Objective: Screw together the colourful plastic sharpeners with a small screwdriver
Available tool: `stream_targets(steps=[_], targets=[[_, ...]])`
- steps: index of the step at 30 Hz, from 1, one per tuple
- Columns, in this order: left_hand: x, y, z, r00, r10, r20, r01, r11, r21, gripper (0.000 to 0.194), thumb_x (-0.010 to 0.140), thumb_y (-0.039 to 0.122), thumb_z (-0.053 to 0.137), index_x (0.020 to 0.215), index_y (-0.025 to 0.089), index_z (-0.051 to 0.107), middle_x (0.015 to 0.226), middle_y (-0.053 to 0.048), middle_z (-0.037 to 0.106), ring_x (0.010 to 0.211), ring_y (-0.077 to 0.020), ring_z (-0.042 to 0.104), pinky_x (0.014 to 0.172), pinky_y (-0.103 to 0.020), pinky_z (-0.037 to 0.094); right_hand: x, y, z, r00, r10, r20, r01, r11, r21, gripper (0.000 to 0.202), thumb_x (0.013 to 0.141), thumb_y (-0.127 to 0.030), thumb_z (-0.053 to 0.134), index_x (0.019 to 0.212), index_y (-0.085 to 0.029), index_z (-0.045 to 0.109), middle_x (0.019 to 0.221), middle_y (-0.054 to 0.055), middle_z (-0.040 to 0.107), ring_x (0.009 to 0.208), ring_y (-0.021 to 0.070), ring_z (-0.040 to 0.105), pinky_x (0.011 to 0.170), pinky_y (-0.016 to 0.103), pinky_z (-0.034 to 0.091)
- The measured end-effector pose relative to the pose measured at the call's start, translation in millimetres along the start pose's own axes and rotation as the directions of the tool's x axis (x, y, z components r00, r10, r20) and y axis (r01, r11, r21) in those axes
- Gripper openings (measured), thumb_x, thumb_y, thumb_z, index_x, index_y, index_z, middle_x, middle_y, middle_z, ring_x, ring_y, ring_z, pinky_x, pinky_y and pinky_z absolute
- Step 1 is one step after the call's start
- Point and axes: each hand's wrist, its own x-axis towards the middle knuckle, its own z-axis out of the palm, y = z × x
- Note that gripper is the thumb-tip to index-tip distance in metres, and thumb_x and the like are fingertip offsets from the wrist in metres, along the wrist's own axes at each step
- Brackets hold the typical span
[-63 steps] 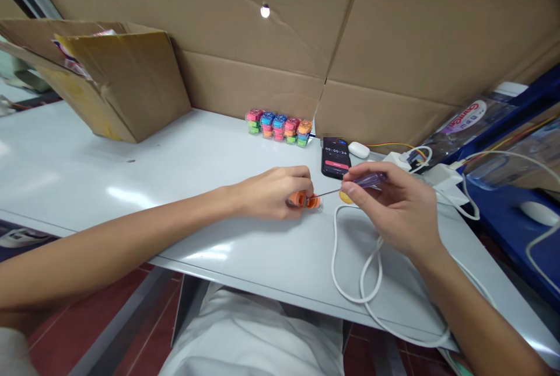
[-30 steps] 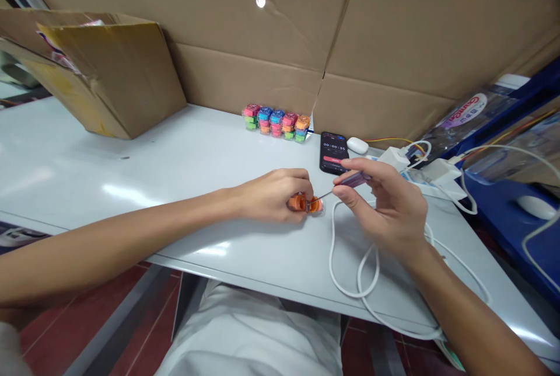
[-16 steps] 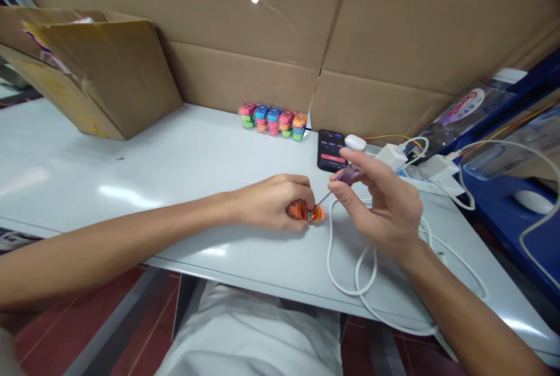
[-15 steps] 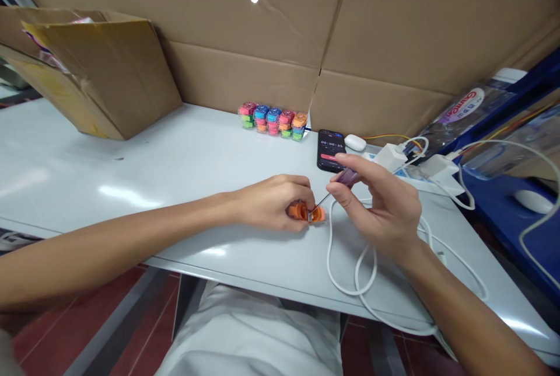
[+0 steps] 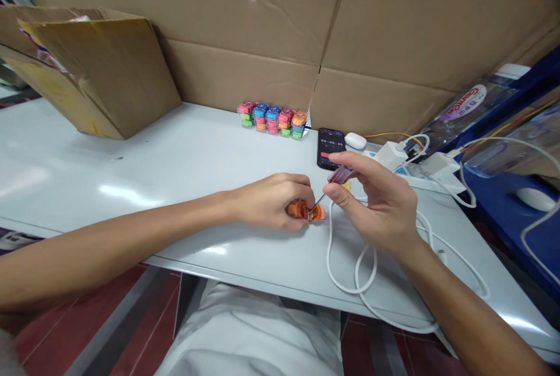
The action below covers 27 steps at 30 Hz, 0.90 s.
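"What's the orange piece (image 5: 299,210) like?"

"Glossy, hollow, paler at its three-o'clock end, a silvery bit (image 5: 309,216) mid-length. It's down on the surface (image 5: 196,166), pinched in the left hand's (image 5: 277,201) grip. The right hand's (image 5: 376,204) grip is closed around a purple-handled screwdriver (image 5: 340,174), slanting in from one o'clock."

"Anything hidden?"

"Left hand covers part of the piece; I can't make out the tool's tip."

"Counts?"

"One piece, one screwdriver, five coloured stacks (image 5: 273,119) at eleven o'clock."
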Motion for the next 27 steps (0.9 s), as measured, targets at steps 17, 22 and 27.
stream_targets(steps=[17, 22, 27], targets=[[0, 1, -1.1, 1.0, 0.015, 0.015, -0.016, 1.0, 0.008, 0.017, 0.083, 0.018, 0.067, 0.099, 0.014, 0.072, 0.093, -0.005, 0.06, 0.079, -0.0147, 0.06, 0.073, -0.026, 0.048, -5, 2, 9, 0.99, 0.135, 0.045, -0.132, 0.988, -0.079, 0.063, 0.089, -0.015, 0.071, 0.147, -0.027, 0.048, 0.093, -0.001, 0.075, 0.077, 0.015, 0.073, 0.081, 0.033, 0.064], [-1, 1, -2.2, 0.999, 0.018, 0.029, -0.018, 1.0, 0.017, 0.02, 0.083, 0.017, 0.067, 0.102, 0.014, 0.073, 0.095, -0.005, 0.061, 0.079, -0.0152, 0.06, 0.075, -0.027, 0.048, -6, 2, 0, 0.994, 0.009, 0.11, 0.011, 0.983, -0.182, 0.062, 0.09, -0.012, 0.069, 0.145, -0.035, 0.054, 0.107, -0.001, 0.076, 0.082, 0.0141, 0.074, 0.081, 0.031, 0.064], [0, 0, -2.3, 0.998, 0.051, 0.021, -0.051, 0.999, -0.006, 0.015, 0.084, 0.018, 0.064, 0.096, 0.014, 0.071, 0.094, -0.006, 0.062, 0.079, -0.016, 0.06, 0.072, -0.027, 0.048, -2, 1, -2, 0.981, -0.017, 0.195, 0.053, 0.982, -0.181, 0.049, 0.095, -0.009, 0.06, 0.141, -0.029, 0.059, 0.119, 0.004, 0.076, 0.1, 0.0172, 0.074, 0.089, 0.034, 0.062]])
